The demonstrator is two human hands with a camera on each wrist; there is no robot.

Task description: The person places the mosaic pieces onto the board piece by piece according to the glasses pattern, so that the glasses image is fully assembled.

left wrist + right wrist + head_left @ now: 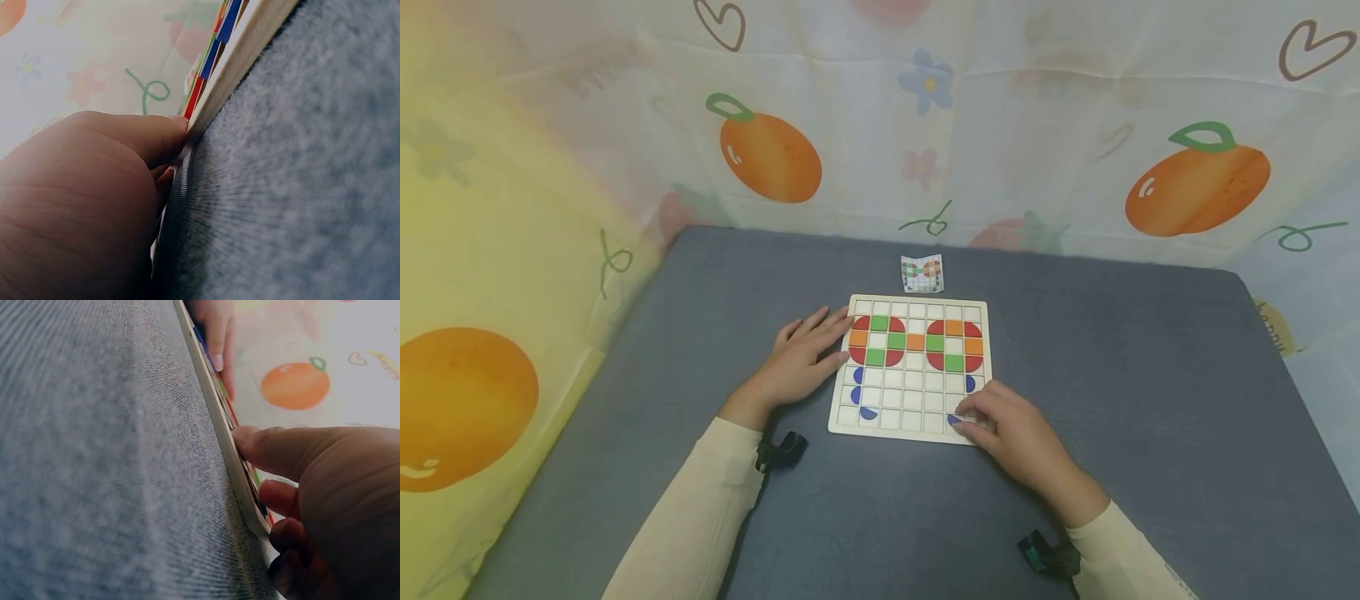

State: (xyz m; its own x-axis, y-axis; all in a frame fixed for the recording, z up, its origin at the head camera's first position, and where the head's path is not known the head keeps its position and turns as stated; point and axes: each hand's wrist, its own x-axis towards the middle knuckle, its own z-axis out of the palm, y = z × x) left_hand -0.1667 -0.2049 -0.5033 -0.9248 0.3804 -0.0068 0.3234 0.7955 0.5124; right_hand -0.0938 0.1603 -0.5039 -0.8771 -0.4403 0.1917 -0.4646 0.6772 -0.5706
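A pale square grid board [912,400] lies on the table, holding red, green, orange, white and blue tiles. Two rounded red-cornered patterns fill its upper half. My left hand [805,358] rests along the board's left edge, its fingers fairly straight; in the left wrist view the thumb [156,134] touches the board's side. At the lower right corner my right hand [1018,433] pinches a blue half-round tile [953,419] between thumb and forefinger. Another blue half-round tile [970,383] sits just above. Several more line the lower left. The right fingers hide part of the corner.
Behind the board lies a small card [922,284] printed with a similar coloured pattern. A grey cloth covers the table [1112,375]. A patterned curtain [1000,108] hangs along the back and left. Each wrist bears a black strap-on device [781,451].
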